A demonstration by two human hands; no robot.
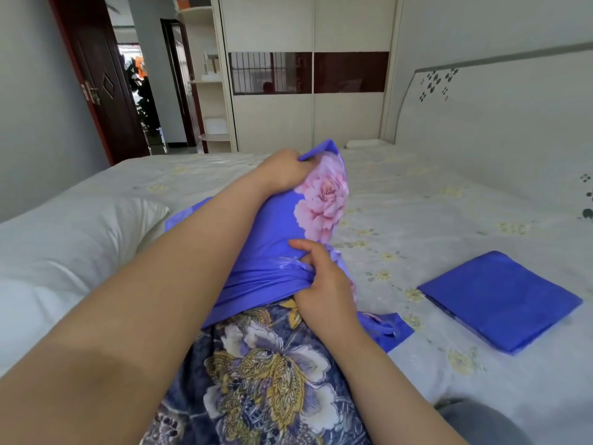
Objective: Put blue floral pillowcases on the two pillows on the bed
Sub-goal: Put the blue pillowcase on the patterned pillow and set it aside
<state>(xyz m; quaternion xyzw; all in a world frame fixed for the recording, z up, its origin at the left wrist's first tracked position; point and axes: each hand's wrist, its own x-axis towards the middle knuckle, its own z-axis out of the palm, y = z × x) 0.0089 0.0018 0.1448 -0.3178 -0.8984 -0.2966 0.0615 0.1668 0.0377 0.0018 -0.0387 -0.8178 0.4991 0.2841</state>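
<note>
Mostly hidden or cropped.
Pillow (266,374) inside pillowcase (266,239) mostly covered; white pillow (64,245) cropped at nine o'clock.

Smooth blue cloth pillowcase (266,232) (slightly sheeny); glossy dark wooden door (102,81).

Bedroom with pale walls and a light wardrobe

A cream sliding wardrobe (313,72) with a dark glossy band fills the far wall, open corner shelves (210,81) beside it. A dark wood door (96,78) stands open at left onto a bright hallway. A white headboard (500,107) with small flower motifs rises at right.
</note>
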